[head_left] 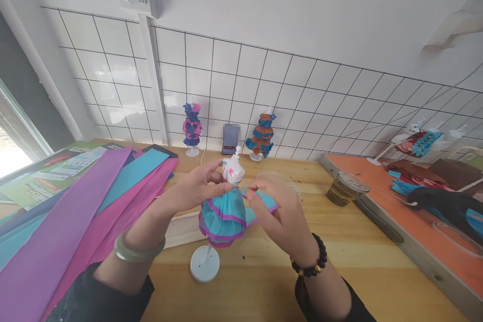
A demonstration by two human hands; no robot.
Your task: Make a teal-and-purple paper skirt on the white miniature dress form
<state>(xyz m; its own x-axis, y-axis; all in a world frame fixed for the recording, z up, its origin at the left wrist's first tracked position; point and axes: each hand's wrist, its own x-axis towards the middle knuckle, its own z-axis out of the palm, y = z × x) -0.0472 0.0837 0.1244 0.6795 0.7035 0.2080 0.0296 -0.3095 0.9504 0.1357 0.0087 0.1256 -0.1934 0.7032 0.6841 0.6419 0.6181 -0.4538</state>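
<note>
The dress form (pixel 233 170), with its ruffled skirt (pixel 225 216), is held upright at the near side of the table (pixel 264 282). The waist seems to be being trimmed; steadiness and a fine pinch appear called for next. The torso is clasped between the left hand's (pixel 198 188) thumb and fingers. The right hand's (pixel 281 214) fingertips are nearly closed beside the strip (pixel 267 200); whether it is gripped cannot be told.

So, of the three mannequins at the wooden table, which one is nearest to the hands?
The front mannequin, in the turquoise skirt; the left hand holds it. The pink-blue one and orange-blue one stand back by the wall.
</note>
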